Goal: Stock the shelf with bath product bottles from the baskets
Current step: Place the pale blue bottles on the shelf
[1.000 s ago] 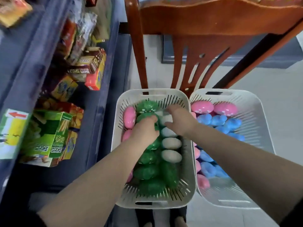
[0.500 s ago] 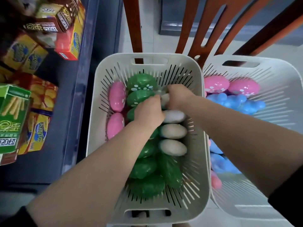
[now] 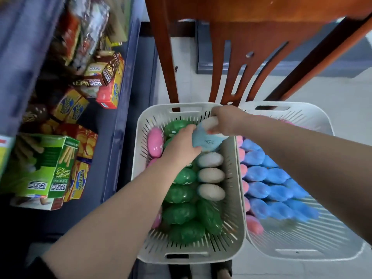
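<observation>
From the head view, I have a pale blue bath bottle [image 3: 207, 141] lifted out of the left basket [image 3: 141, 158]; half a second ago my hands were down among the caps, and now the bottle's body shows above them. That means the pick is made, and I judge that the carry to the shelf [image 3: 124, 109] on my left comes next.

My right hand [image 3: 225, 121] grips the bottle's white cap [image 3: 210, 122], fingers curled round it. My left hand [image 3: 181, 146] is against the bottle's blue body from the left; its fingers are bent toward the bottle, but I cannot tell how far they wrap it, since the back of the hand hides them.

The bottle hangs over the far right part of the left basket, close to its right wall and above the row of white caps [image 3: 210, 175]. Its long axis is tilted, cap end up and toward the basket's far rim, base down and toward me.

Green caps [image 3: 181, 196] fill the basket's middle, pink caps [image 3: 155, 141] line its left wall. The right basket [image 3: 302, 111] holds blue bottles [image 3: 267, 190]. Snack boxes [image 3: 40, 168] crowd the shelf, and a wooden chair [image 3: 251, 47] stands behind the baskets.
</observation>
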